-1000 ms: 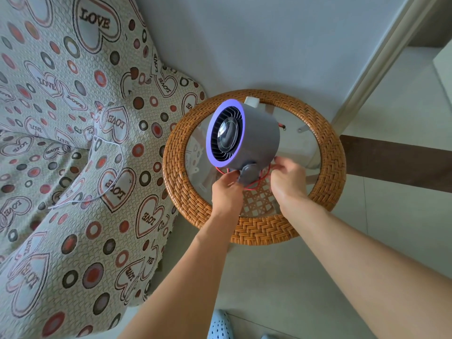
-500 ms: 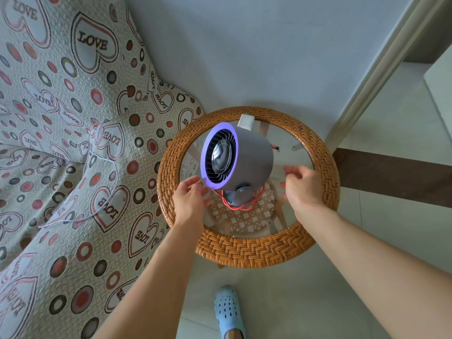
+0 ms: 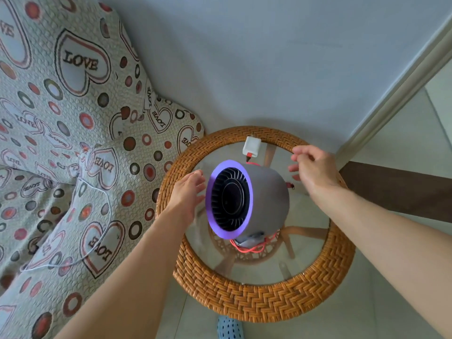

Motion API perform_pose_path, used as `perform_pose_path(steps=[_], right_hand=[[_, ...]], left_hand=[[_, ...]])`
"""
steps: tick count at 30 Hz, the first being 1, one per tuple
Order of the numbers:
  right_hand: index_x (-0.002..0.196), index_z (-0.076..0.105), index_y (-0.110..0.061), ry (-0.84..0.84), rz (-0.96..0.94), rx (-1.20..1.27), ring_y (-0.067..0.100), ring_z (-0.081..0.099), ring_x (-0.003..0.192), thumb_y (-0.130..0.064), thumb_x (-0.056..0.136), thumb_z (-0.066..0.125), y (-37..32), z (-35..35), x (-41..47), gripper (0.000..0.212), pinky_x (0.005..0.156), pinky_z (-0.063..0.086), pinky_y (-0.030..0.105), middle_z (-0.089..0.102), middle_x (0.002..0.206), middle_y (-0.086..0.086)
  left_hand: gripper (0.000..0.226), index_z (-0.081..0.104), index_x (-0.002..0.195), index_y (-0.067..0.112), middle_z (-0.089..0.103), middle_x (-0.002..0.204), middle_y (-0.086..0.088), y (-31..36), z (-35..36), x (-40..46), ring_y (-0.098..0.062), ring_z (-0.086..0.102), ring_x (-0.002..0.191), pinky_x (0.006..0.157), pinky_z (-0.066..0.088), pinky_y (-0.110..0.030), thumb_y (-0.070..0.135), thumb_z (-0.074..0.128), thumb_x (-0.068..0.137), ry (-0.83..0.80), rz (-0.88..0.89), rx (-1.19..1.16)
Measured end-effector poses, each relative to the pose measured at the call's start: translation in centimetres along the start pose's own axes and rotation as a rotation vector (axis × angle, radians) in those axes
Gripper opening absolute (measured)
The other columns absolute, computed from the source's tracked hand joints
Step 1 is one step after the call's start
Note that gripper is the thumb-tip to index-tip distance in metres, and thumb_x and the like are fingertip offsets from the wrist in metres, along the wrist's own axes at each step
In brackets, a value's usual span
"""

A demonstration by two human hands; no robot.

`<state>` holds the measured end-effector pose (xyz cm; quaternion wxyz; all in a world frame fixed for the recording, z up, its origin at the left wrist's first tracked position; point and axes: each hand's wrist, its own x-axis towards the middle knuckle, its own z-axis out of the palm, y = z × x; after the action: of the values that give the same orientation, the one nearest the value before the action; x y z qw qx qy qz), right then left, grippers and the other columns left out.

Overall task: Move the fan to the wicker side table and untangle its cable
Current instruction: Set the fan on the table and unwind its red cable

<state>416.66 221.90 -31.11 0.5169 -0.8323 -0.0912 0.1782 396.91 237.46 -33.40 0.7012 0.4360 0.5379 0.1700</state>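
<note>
- The fan (image 3: 247,200) is standing on the glass top of the table (image 3: 256,302), near its middle.
- The cable (image 3: 249,249) is lying coiled around the fan's base, on the near side.
- The plug adapter (image 3: 251,146) is lying behind the fan, by the table's far rim.
- The left hand (image 3: 187,189) is hovering just left of the fan, the right hand (image 3: 311,171) to its right.
- The sofa (image 3: 61,143) is sitting left of the table, touching its rim.
- A thin cord (image 3: 97,211) is lying on the sofa.

Soft, even daylight, wide-angle view

Straight lines bow toward the frame edges; the left hand (image 3: 187,192) and right hand (image 3: 311,168) show motion blur; faint reflections on the round glass tabletop (image 3: 308,253).
</note>
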Motion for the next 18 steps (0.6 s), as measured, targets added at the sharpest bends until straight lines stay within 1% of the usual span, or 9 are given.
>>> perform_pose_path(steps=[2, 4, 5, 7, 9, 11, 13, 16, 18], right_hand=[[0.098, 0.064, -0.021, -0.108, -0.013, -0.088, 0.013, 0.066, 0.068, -0.006, 0.094, 0.043, -1.2, 0.9, 1.5, 0.027, 0.071, 0.059, 0.037, 0.068, 0.099, 0.005], [0.107, 0.064, -0.017, -0.238, -0.036, -0.202, 0.017, 0.066, 0.072, -0.005, 0.095, 0.045, -2.1, 1.7, 2.8, 0.025, 0.067, 0.058, 0.035, 0.067, 0.100, 0.007], [0.113, 0.063, -0.015, -0.302, -0.055, -0.273, 0.019, 0.066, 0.075, -0.005, 0.096, 0.045, -2.4, 2.2, 3.5, 0.026, 0.068, 0.058, 0.036, 0.065, 0.100, 0.007], [0.121, 0.061, -0.014, -0.416, -0.091, -0.401, 0.021, 0.065, 0.080, -0.005, 0.097, 0.044, -3.0, 3.3, 4.8, 0.031, 0.074, 0.058, 0.039, 0.063, 0.101, 0.007], [0.127, 0.058, -0.017, -0.498, -0.137, -0.536, 0.025, 0.063, 0.091, -0.002, 0.093, 0.047, -3.5, 4.6, 6.1, 0.039, 0.078, 0.056, 0.038, 0.060, 0.112, 0.008], [0.131, 0.056, -0.022, -0.554, -0.229, -0.706, 0.022, 0.057, 0.096, 0.001, 0.089, 0.050, -3.9, 5.6, 7.2, 0.048, 0.073, 0.046, 0.028, 0.055, 0.124, 0.006], [0.132, 0.055, -0.026, -0.609, -0.327, -0.838, 0.022, 0.055, 0.098, 0.003, 0.086, 0.052, -4.3, 6.7, 8.3, 0.054, 0.071, 0.041, 0.025, 0.049, 0.128, 0.005], [0.138, 0.049, -0.029, -0.699, -0.454, -1.022, 0.028, 0.053, 0.114, 0.004, 0.083, 0.056, -4.3, 8.1, 9.5, 0.065, 0.091, 0.046, 0.036, 0.040, 0.139, 0.005], [0.142, 0.042, -0.035, -0.739, -0.505, -1.175, 0.030, 0.047, 0.123, 0.006, 0.082, 0.057, -4.3, 9.0, 10.0, 0.075, 0.093, 0.047, 0.040, 0.028, 0.150, 0.002]], left_hand=[[0.030, 0.061, 0.126, 0.010, 0.065, 0.122, -0.010, 0.7, 0.0, 1.3, -0.024, 0.062, 0.113, 0.100, 0.049, -0.039, 0.023, 0.054, 0.099, -0.050, -0.023, 0.036], [0.035, 0.057, 0.133, 0.009, 0.065, 0.124, -0.011, 1.2, 0.1, 2.2, -0.025, 0.061, 0.114, 0.102, 0.048, -0.039, 0.020, 0.054, 0.099, -0.089, -0.042, 0.063], [0.036, 0.056, 0.133, 0.008, 0.065, 0.124, -0.012, 1.5, 0.3, 2.7, -0.026, 0.061, 0.114, 0.100, 0.049, -0.038, 0.020, 0.054, 0.099, -0.109, -0.056, 0.070], [0.034, 0.056, 0.132, 0.008, 0.064, 0.125, -0.013, 1.8, 0.6, 3.5, -0.025, 0.064, 0.108, 0.085, 0.053, -0.032, 0.020, 0.052, 0.100, -0.160, -0.092, 0.098], [0.034, 0.055, 0.133, 0.010, 0.064, 0.125, -0.010, 2.0, 0.9, 4.4, -0.019, 0.064, 0.097, 0.073, 0.052, -0.026, 0.022, 0.051, 0.101, -0.209, -0.127, 0.139], [0.036, 0.054, 0.135, 0.011, 0.064, 0.127, -0.008, 2.1, 1.3, 5.1, -0.015, 0.063, 0.095, 0.072, 0.050, -0.023, 0.024, 0.049, 0.102, -0.245, -0.146, 0.179], [0.036, 0.053, 0.135, 0.013, 0.063, 0.129, -0.007, 2.4, 1.7, 6.0, -0.014, 0.062, 0.099, 0.070, 0.046, -0.022, 0.026, 0.048, 0.102, -0.285, -0.158, 0.220], [0.035, 0.055, 0.133, 0.016, 0.065, 0.127, -0.006, 2.8, 2.1, 7.1, -0.016, 0.062, 0.106, 0.071, 0.045, -0.023, 0.029, 0.048, 0.102, -0.334, -0.177, 0.245], [0.036, 0.054, 0.134, 0.014, 0.066, 0.125, -0.007, 2.8, 2.4, 8.1, -0.019, 0.064, 0.109, 0.079, 0.050, -0.025, 0.028, 0.049, 0.101, -0.360, -0.180, 0.243]])
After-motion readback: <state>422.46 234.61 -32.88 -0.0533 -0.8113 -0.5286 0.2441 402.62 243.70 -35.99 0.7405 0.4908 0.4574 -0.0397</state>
